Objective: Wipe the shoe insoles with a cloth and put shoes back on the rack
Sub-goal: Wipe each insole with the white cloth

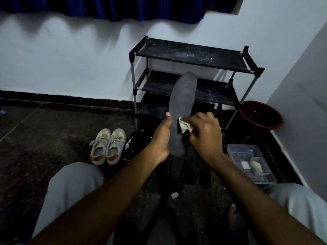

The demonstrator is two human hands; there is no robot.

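Gripping a long dark grey insole (184, 96) by its lower half, the left hand (161, 138) curls round it and holds it upright before the black three-shelf fabric rack (191, 53). The right hand (205, 133) has its fingers bunched on a crumpled white cloth (185, 125) pressed to the insole's face. At right on the dark floor (53, 138), a clear plastic tray (235, 151) holds a smaller clear tub (263, 162) with a pale lump (255, 167) in it, and a white square (245, 164) beside that tub. A dark red round bucket (276, 124) stands just beside the rack; its contents are too dim to tell. A pair of beige lace-up sneakers (108, 147) sits beside a black shoe (134, 147) whose white markings cannot be read.
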